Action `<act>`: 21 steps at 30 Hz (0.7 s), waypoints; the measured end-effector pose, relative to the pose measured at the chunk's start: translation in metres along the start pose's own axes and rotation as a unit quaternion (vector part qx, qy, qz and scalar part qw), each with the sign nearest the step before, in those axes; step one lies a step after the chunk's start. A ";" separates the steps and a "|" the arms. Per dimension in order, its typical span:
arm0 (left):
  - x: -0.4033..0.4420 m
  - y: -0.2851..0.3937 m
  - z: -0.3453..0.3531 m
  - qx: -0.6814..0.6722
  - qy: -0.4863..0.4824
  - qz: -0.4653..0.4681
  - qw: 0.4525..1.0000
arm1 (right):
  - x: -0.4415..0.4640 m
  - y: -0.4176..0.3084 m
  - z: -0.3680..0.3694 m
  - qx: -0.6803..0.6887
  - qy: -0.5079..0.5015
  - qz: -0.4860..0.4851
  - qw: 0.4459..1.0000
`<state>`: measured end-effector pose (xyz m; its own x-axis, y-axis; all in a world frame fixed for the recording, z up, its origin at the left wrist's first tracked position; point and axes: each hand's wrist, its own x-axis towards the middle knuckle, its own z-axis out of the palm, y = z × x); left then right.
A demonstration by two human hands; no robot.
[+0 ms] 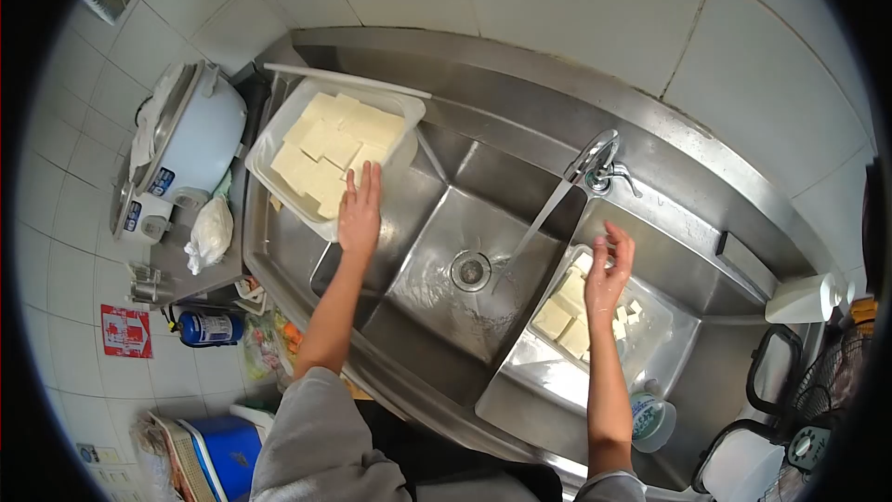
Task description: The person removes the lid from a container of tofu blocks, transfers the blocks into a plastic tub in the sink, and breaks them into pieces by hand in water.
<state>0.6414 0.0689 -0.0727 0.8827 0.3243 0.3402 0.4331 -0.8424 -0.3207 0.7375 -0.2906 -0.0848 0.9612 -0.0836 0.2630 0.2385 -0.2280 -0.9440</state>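
My left hand [360,214], fingers stretched out, lies over the near right rim of a white plastic tub [263,144]. Inside the tub are several pale blocks that look like tofu [325,144]. I cannot tell whether the fingertips touch the blocks. My right hand [609,265] hovers over the right basin, its fingers loosely bent and apart, with nothing visible in them. Beneath it, partly hidden, is a smaller white container [539,325] holding more pale blocks [556,318]. Small cut cubes [634,309] lie beside that container.
Water runs from the faucet [595,163] into the middle basin, near the drain [471,270]. A clear cup with green print [652,421] stands in the right basin. Black-rimmed baskets [776,367] are at the right. A light-blue appliance [200,135] stands at the left.
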 end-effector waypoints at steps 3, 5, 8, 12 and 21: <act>0.008 -0.029 0.015 0.011 0.012 0.011 1.000 | -0.006 0.050 -0.044 -0.079 0.052 0.000 0.995; 0.014 -0.041 0.021 0.019 0.011 0.012 1.000 | -0.013 0.076 -0.084 -0.122 0.084 0.046 0.988; 0.027 -0.049 0.024 0.021 0.019 0.014 0.999 | -0.028 0.112 -0.141 -0.191 0.117 0.111 0.968; 0.038 -0.050 0.026 0.037 0.077 0.029 0.996 | -0.055 0.173 -0.196 -0.271 0.130 0.176 0.937; -0.116 0.198 -0.121 -0.678 -0.270 0.104 0.676 | -0.153 0.341 -0.237 -0.467 0.129 0.304 0.820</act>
<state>0.6030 -0.1879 -0.0687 0.9953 -0.0594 -0.0768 0.0471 -0.3961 0.9170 0.6389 -0.5851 -0.4002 0.7724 -0.6330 -0.0530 -0.6011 -0.7015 -0.3828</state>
